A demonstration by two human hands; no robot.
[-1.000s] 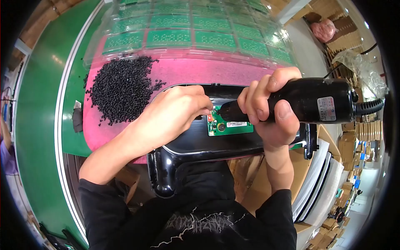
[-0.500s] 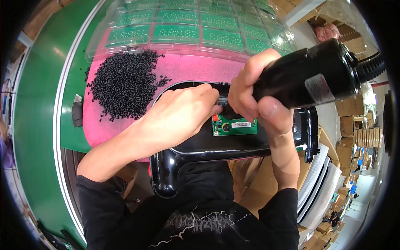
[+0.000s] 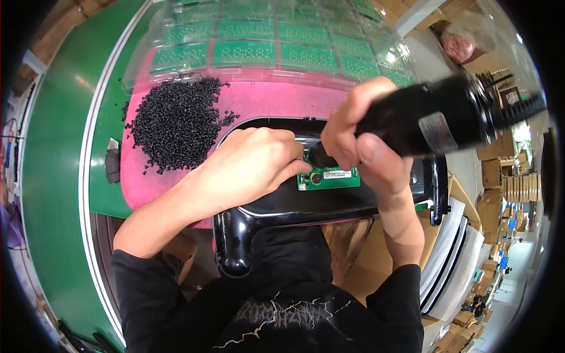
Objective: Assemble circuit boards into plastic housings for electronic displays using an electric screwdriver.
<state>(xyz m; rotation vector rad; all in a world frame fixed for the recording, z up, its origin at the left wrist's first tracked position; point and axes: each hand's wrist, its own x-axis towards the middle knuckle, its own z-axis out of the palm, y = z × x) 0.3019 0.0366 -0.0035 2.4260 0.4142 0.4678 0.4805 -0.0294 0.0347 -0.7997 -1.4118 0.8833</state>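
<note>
My right hand (image 3: 371,135) is wrapped round a black electric screwdriver (image 3: 406,120). The tool lies tilted, its tip end pointing down and left at a green circuit board (image 3: 329,181). This board sits inside a glossy black plastic housing (image 3: 282,212), which lies in front of me at the mat's near edge. Curled fingers of my left hand (image 3: 253,156) come together at the board's left side, close to the screwdriver's tip. What they pinch, if anything, is hidden. Both the tip and the far part of the board are covered by my hands.
Small black screws (image 3: 176,123) are heaped on the pink mat (image 3: 265,97) at the left. Clear plastic trays (image 3: 247,53) with green boards stand beyond. The screwdriver's ribbed cable (image 3: 521,112) runs off right. Cardboard (image 3: 382,253) and white foam sheets (image 3: 453,259) lie near right.
The screwdriver's rear end has swung slightly down and toward me, with my right hand still gripping it. My left fingers have shifted slightly at the board, covering the red part seen before.
</note>
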